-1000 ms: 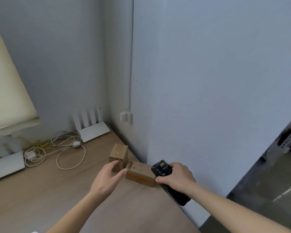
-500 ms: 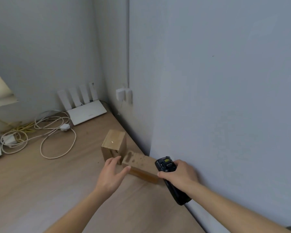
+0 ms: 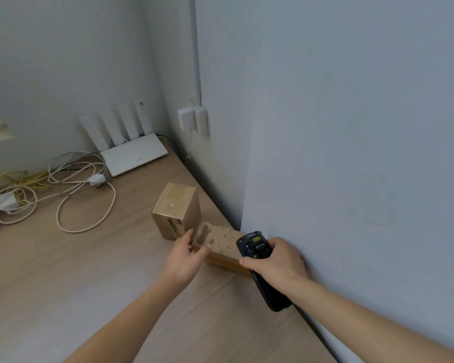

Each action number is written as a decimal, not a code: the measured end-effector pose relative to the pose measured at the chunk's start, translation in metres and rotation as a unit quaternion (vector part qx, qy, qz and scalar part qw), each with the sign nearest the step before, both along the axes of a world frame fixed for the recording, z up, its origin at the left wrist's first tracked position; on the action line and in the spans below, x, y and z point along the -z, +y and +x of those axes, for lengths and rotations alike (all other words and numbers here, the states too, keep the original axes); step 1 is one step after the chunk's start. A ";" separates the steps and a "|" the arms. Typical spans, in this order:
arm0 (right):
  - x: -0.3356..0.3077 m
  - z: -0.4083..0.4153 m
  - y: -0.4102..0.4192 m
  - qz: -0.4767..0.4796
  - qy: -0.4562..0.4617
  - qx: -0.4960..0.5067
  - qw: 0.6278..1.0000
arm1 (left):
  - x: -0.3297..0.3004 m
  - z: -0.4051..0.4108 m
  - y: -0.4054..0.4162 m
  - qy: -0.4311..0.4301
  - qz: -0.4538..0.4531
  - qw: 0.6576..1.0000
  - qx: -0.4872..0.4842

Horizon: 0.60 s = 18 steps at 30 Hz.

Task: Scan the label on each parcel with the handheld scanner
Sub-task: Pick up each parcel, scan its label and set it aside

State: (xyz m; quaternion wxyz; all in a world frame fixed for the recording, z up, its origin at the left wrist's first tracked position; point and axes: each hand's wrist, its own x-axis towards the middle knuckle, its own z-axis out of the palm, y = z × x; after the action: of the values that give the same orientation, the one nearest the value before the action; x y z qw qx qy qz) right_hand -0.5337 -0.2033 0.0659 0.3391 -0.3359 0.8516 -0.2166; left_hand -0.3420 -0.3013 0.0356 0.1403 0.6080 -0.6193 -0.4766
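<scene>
Right hand point(image 3: 275, 260) grips scanner point(image 3: 257, 255); left hand point(image 3: 186, 254), grip spread, touches flat parcel point(image 3: 220, 239). No label visible: turn parcel, aim squarely.

My desk corner.
Pale grey walls point(image 3: 351, 127) meet my wooden desk point(image 3: 63, 284); a white router point(image 3: 134, 154) and tangled cables point(image 3: 63, 195) sit behind.
</scene>
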 end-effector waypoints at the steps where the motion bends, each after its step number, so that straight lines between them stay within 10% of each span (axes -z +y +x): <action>1: 0.001 0.001 0.000 -0.005 -0.003 0.003 1.000 | 0.001 0.001 0.001 -0.002 0.005 1.000 -0.005; 18: -0.028 0.053 0.078 -0.113 -0.101 -0.011 0.988 | -0.027 0.090 0.091 0.131 -0.006 0.972 -0.195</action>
State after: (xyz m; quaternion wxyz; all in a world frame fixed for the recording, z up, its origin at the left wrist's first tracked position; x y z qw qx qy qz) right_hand -0.4806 -0.1252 0.0936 0.3854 -0.3579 0.7792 -0.3410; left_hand -0.2524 -0.2104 0.0623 0.3146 0.6483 -0.4677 -0.5118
